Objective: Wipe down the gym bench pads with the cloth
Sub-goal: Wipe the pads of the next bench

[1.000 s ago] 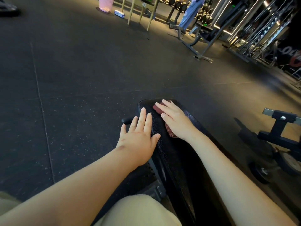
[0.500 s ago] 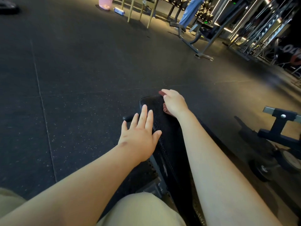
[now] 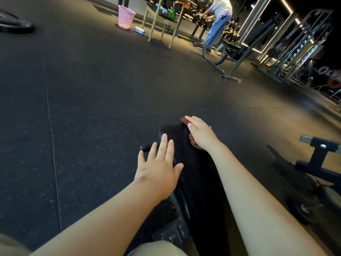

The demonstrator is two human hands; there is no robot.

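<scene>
A black bench pad (image 3: 191,174) runs away from me down the middle of the view. My right hand (image 3: 200,133) lies flat on a dark red cloth (image 3: 192,140) at the pad's far right corner, fingers straight, pressing it onto the pad. Most of the cloth is hidden under the hand; its edges show by the fingertips and under the wrist. My left hand (image 3: 160,169) rests on the pad's left edge with spread, straight fingers and holds nothing.
Dark rubber floor surrounds the bench. A black frame with a weight plate (image 3: 317,174) stands close on the right. Far back are a pink bin (image 3: 125,16), a wooden-legged table (image 3: 164,17), a dumbbell rack and a person (image 3: 217,21) beside another bench.
My right hand slid the cloth from the pad's middle out to its far end and stays there. The left hand kept its place. The view tilted up.
</scene>
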